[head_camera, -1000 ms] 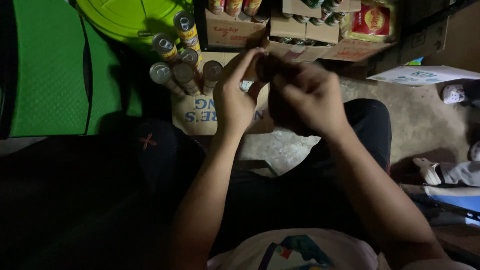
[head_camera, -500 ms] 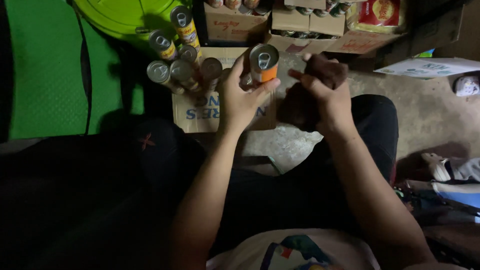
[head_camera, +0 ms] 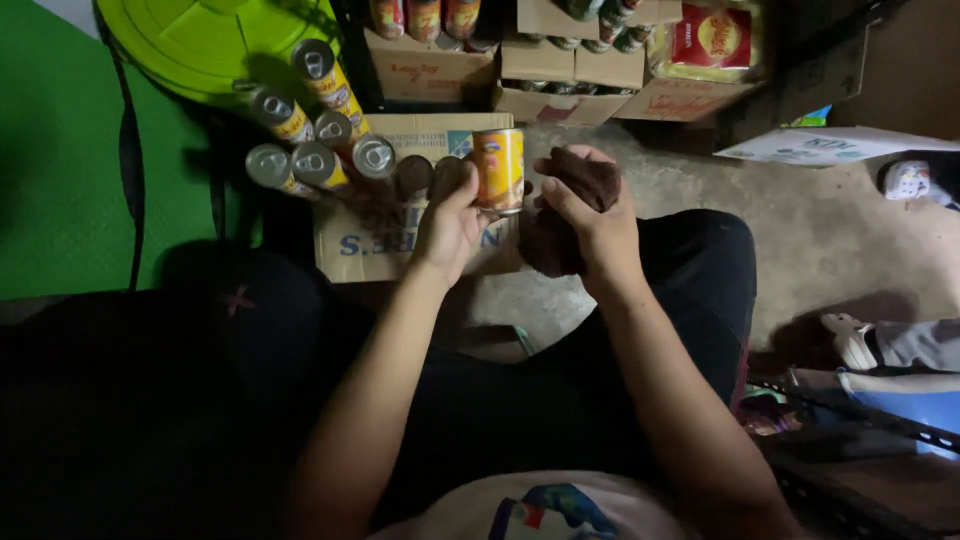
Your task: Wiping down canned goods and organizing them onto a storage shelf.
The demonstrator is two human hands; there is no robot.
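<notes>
We see the left hand (head_camera: pixel 450 222) wrapped around an orange tin can (head_camera: pixel 499 168), with the fingers on its side and the thumb behind. The can stands almost upright, its long axis pointing away from us, and it is held just above a flat cardboard box (head_camera: pixel 360 245). The right hand (head_camera: pixel 597 215) is clenched on a dark brown cloth (head_camera: pixel 585 178), which hangs down between the two hands. The cloth lies just to the right of the can, very near it, maybe touching (we cannot tell this for sure). So the right hand is the nearer one to the free side of the can. To the left, a group of lying cans (head_camera: pixel 310 150) fills the box edge, near a green lid (head_camera: pixel 200 40). Open room is mostly to the right, over the bare floor (head_camera: pixel 820 230).
</notes>
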